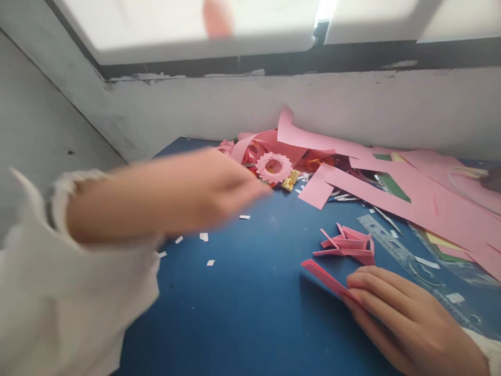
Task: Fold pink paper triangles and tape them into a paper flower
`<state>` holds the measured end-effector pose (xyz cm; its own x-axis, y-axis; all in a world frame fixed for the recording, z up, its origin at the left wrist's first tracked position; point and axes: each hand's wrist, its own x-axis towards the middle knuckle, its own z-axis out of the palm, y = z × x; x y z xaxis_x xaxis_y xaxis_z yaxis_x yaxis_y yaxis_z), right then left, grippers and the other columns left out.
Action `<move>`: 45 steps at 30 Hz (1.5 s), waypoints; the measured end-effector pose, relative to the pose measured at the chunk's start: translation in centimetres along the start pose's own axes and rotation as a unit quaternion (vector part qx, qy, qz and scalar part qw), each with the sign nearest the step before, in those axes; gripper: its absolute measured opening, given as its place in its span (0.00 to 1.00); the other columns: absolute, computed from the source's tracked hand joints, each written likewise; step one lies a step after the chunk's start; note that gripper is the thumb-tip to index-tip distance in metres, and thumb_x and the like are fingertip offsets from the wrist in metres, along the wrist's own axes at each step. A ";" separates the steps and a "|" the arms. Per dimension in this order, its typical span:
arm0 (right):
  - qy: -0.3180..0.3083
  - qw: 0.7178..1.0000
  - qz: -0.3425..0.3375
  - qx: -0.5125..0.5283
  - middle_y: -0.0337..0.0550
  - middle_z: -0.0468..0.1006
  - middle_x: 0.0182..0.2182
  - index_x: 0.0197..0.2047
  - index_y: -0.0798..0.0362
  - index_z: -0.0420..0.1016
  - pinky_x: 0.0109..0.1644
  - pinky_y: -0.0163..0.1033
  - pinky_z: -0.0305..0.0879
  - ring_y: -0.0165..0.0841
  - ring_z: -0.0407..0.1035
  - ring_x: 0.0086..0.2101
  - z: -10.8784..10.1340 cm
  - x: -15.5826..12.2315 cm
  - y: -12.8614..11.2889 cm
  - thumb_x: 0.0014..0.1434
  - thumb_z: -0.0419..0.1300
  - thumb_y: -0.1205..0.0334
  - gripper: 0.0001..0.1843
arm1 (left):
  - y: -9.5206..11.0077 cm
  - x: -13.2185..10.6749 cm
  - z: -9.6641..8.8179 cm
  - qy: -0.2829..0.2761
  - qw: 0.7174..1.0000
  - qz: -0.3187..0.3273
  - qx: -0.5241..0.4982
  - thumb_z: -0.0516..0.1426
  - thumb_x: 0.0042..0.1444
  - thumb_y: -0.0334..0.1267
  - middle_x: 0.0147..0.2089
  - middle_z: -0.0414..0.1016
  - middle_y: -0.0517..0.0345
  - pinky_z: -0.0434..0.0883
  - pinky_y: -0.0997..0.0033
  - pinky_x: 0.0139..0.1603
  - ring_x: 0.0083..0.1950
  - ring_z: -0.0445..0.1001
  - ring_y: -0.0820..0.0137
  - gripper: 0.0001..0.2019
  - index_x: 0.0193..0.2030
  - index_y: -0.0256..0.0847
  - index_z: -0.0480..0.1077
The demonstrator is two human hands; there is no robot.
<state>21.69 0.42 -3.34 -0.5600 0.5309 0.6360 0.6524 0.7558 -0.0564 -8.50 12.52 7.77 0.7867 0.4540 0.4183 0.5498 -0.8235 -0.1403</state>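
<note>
Head: strip (326, 278) seemingly between right fingers (383, 308)

One ring (284, 166) shows whole. In front of it and to its left, five white scraps (204, 237) are visible on one tabletop (235, 308); just beside it sits one yellow piece (289, 182). To its right, nearer, are one folded strip (326, 278), one pile (352, 244) and at least one ruler (385, 237). Pink sheets (434, 193) beyond the ruler's side overlap too much to count.
</note>
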 end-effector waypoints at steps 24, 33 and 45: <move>-0.038 0.998 0.010 0.049 0.43 0.70 0.26 0.31 0.55 0.65 0.36 0.40 0.63 0.35 0.67 0.33 0.1 -0.3 -0.2 0.60 0.52 0.72 0.06 | 12.6 0.3 8.2 -0.006 0.979 0.132 -0.153 0.46 0.60 0.32 0.28 0.65 0.59 0.56 0.70 0.23 0.26 0.63 0.72 0.10 0.43 0.33 0.65; -0.056 0.997 0.008 0.056 0.42 0.69 0.25 0.32 0.54 0.66 0.35 0.38 0.63 0.34 0.67 0.32 -0.1 -0.1 -0.2 0.61 0.51 0.70 0.06 | 12.8 0.4 7.5 0.016 0.979 0.156 -0.130 0.49 0.60 0.31 0.26 0.63 0.60 0.54 0.71 0.21 0.25 0.61 0.72 0.06 0.34 0.35 0.65; -0.044 0.998 0.013 0.030 0.50 0.76 0.33 0.38 0.56 0.68 0.39 0.43 0.64 0.39 0.69 0.36 0.1 -0.7 -0.3 0.63 0.50 0.55 0.13 | 12.9 0.2 7.7 -0.027 0.981 0.142 -0.125 0.49 0.56 0.31 0.27 0.63 0.58 0.54 0.69 0.21 0.26 0.60 0.71 0.05 0.31 0.37 0.63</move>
<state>21.89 -0.16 -3.83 -0.5876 0.5804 0.5638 0.6370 0.7615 -0.1201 0.91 4.62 -0.85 0.9160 0.2057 0.3444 0.2248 -0.9743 -0.0161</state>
